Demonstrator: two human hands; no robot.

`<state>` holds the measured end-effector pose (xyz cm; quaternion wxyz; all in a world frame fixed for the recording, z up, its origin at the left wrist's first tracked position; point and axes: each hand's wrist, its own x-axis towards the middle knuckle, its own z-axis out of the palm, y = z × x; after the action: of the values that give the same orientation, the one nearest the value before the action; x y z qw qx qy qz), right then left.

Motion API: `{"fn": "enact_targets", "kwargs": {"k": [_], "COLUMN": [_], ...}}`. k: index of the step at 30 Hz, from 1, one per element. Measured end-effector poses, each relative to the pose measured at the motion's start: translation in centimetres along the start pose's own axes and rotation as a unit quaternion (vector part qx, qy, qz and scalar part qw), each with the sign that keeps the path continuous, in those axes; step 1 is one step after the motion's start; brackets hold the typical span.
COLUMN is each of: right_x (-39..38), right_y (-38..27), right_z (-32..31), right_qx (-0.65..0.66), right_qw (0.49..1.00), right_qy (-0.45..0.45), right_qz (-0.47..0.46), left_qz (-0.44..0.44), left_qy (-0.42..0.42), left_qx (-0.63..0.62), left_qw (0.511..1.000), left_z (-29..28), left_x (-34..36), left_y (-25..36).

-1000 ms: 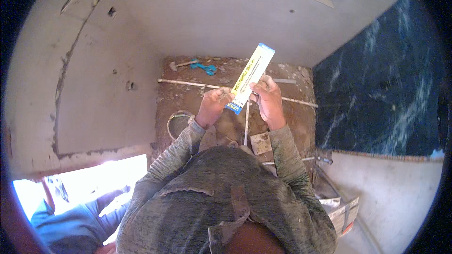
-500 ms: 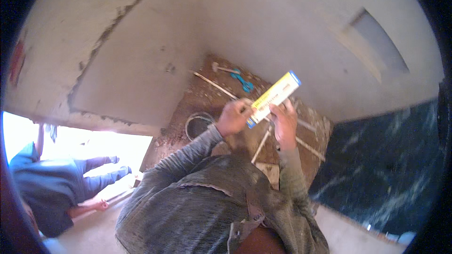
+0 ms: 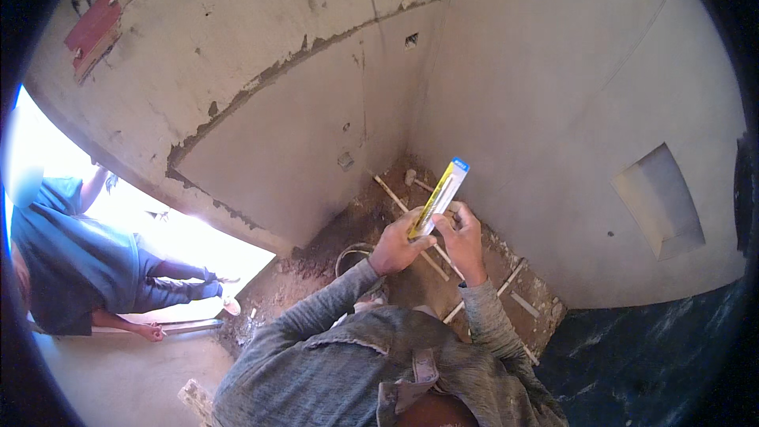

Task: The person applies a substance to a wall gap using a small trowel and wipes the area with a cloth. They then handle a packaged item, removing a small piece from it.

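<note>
A long slim package, yellow and white with a blue end, is held up in front of my chest, its blue end tilted up and to the right. My left hand is closed round its lower end. On the other side, my right hand grips the package with thumb and bent fingers, near the lower half. A thin dark shape shows along the white face, too small to make out. Part of the lower end is hidden by my fingers.
Below lie pale pipes, a hammer and a hoop-like ring on the dirt floor. A dark marbled slab stands at right, below a wall recess. Another person is by the bright opening at left.
The package has turned to stand more upright and is closer to my chest, with both hands on it. My view has shifted, showing more of the left wall.
</note>
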<state>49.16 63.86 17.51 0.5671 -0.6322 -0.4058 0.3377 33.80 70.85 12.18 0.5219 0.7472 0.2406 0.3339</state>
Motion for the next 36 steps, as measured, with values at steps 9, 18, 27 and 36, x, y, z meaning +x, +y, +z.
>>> {"fn": "enact_targets", "kwargs": {"k": [9,18,27,36], "right_x": [7.2,9.3,13.0,16.2], "right_y": [-4.5,-4.3,-2.5,-2.6], "right_z": [3.8,5.0,0.6,-2.7], "right_qx": [0.087,0.09,0.142,0.166], "right_qw": [0.985,0.975,0.959,0.935], "right_qy": [-0.146,-0.185,-0.225,-0.296], "right_qz": [-0.031,-0.081,-0.101,-0.108], "left_qz": [-0.109,-0.094,-0.096,-0.089], "left_qy": [-0.025,0.07,0.173,0.224], "left_qx": [-0.22,-0.242,-0.227,-0.245], "left_qw": [0.969,0.963,0.954,0.939], "left_z": [-5.6,-4.4,2.1,6.8], "left_x": [-1.4,-2.0,2.5,4.8], "left_y": [0.7,4.5,4.0,3.9]}}
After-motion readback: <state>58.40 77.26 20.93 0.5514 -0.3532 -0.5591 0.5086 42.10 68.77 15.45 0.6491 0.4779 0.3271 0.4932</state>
